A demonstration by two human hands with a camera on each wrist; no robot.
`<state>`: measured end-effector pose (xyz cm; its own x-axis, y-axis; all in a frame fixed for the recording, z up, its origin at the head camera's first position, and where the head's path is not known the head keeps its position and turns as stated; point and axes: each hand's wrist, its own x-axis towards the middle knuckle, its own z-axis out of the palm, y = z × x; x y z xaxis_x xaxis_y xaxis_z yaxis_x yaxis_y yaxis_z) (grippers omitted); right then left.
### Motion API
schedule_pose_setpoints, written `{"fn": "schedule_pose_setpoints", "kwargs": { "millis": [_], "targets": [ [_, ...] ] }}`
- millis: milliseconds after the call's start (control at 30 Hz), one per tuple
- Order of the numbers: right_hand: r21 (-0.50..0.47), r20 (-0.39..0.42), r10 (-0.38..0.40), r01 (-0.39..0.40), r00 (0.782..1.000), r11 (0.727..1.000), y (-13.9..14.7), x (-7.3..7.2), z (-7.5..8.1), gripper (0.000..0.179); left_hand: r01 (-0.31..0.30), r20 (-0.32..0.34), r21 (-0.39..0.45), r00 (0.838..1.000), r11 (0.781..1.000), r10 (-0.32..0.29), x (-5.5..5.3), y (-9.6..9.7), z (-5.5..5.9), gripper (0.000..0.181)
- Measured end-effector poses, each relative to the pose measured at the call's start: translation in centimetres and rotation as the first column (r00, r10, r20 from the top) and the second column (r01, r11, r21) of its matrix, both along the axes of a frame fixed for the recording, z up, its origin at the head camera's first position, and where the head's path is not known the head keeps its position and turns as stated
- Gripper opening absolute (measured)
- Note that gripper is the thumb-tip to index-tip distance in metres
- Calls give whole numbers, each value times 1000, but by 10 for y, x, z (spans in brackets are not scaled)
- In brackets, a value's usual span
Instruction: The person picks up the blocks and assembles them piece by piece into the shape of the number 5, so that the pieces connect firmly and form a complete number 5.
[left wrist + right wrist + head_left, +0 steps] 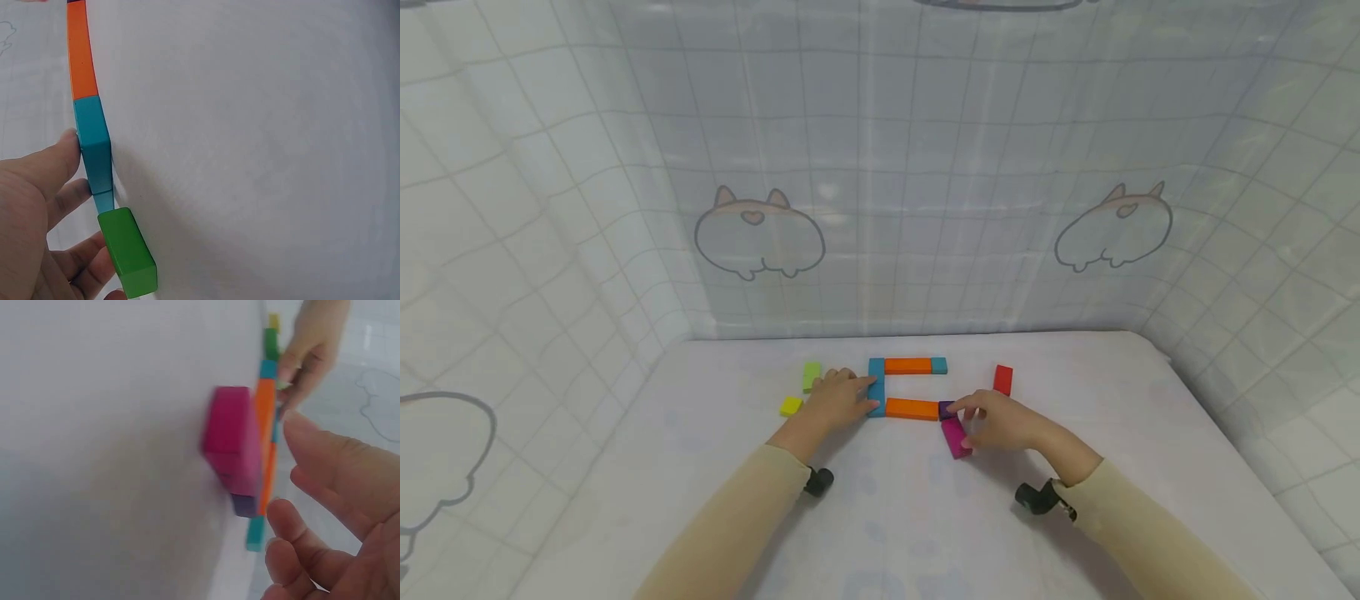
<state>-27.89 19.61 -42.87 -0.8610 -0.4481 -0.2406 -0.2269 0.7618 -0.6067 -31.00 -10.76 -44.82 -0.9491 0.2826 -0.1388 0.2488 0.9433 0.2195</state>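
My left hand [835, 398] has its thumb and index fingertip against the left side of an upright blue block column [876, 387]. From the column two orange blocks run right, an upper one [907, 366] and a lower one [912, 409]. A small teal block [939, 365] ends the upper row; a purple block [946, 410] ends the lower. Below the purple block slants a magenta block [956, 438]. My right hand [1000, 419] has its index fingertip at the purple block and its thumb by the magenta one. In the right wrist view thumb and fingers are spread beside the magenta block [228, 422].
Left of my left hand lie a lime green block [812, 377] and a yellow block [791, 406]. A red block [1003, 379] sits just beyond the right hand. In the left wrist view a green block [128, 250] is near the fingers. White curtains surround the table [880, 525].
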Motion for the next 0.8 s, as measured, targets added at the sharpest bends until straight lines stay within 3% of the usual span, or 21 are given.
{"fn": "schedule_pose_setpoints", "kwargs": {
  "millis": [300,500,800],
  "targets": [
    [-80,-65,-5,0,998,997,22,-7,16,43,-2,10,-1,1000,1000,2,-2,0,0,58],
    [-84,-106,-35,26,994,996,33,-16,22,44,-2,11,5,1000,1000,2,-4,-1,0,58],
    [-123,-107,-120,106,987,987,51,-31,18,43,-5,18,10,1000,1000,5,-4,-1,3,57]
  ]
}}
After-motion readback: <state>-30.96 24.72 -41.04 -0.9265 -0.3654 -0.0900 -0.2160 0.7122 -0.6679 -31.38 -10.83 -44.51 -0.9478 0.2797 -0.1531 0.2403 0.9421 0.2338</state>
